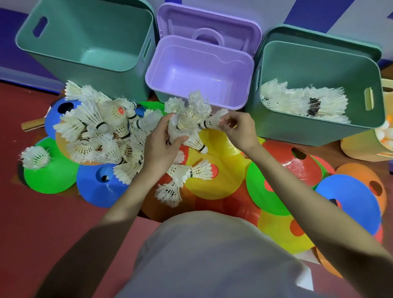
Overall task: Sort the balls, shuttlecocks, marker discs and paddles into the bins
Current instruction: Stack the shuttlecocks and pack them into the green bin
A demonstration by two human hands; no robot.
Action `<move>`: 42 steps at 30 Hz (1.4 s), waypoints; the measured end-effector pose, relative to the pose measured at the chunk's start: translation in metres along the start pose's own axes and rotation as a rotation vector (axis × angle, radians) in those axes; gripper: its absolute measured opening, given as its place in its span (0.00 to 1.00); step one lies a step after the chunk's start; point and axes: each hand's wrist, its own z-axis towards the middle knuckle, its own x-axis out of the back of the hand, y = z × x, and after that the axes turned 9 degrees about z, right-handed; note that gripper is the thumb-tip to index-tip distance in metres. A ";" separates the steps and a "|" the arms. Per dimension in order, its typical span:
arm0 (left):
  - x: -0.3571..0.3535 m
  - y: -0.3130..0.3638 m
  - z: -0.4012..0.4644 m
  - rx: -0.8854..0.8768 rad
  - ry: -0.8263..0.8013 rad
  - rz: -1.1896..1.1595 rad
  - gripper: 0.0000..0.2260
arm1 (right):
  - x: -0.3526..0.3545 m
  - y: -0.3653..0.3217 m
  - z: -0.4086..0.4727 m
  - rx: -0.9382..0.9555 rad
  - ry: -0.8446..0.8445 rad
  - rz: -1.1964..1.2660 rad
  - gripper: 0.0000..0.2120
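Both hands grip shuttlecocks: the left hand (pixel 160 142) curls round a bunch of shuttlecocks (pixel 189 117), and the right hand (pixel 239 129) pinches a single shuttlecock (pixel 214 121) by its feathers, cork pointing toward the bunch and almost touching it. They are white and feathered, ragged at the edges, with black bands above pale corks. Held above a yellow marker disc (pixel 224 177), they sit just in front of the lilac bin (pixel 198 71). A loose heap of shuttlecocks (pixel 103 128) lies left of the left hand, over scattered coloured discs. More shuttlecocks lie inside the right green bin (pixel 321 124); the left green bin (pixel 87 43) stands beyond the heap.
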 end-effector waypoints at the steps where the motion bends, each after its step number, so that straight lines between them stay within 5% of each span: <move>1: 0.000 0.000 0.001 -0.015 -0.006 0.014 0.24 | 0.007 -0.002 -0.007 0.054 0.025 -0.025 0.02; 9: -0.012 0.032 0.020 -0.188 -0.049 0.150 0.25 | 0.082 -0.019 -0.041 0.311 0.430 0.139 0.04; 18: -0.057 0.084 0.056 -0.354 -0.154 0.223 0.25 | 0.125 0.001 -0.035 0.335 0.453 0.132 0.02; 23: -0.082 0.136 0.078 -0.480 -0.182 0.337 0.24 | 0.154 0.020 -0.022 0.271 0.407 0.224 0.04; 32: -0.157 0.235 0.177 -0.677 -0.292 0.507 0.26 | 0.226 0.063 0.052 0.146 0.621 0.360 0.12; 42: -0.229 0.225 0.232 -0.544 -0.481 0.675 0.27 | 0.244 0.102 0.122 -0.238 0.549 -0.092 0.09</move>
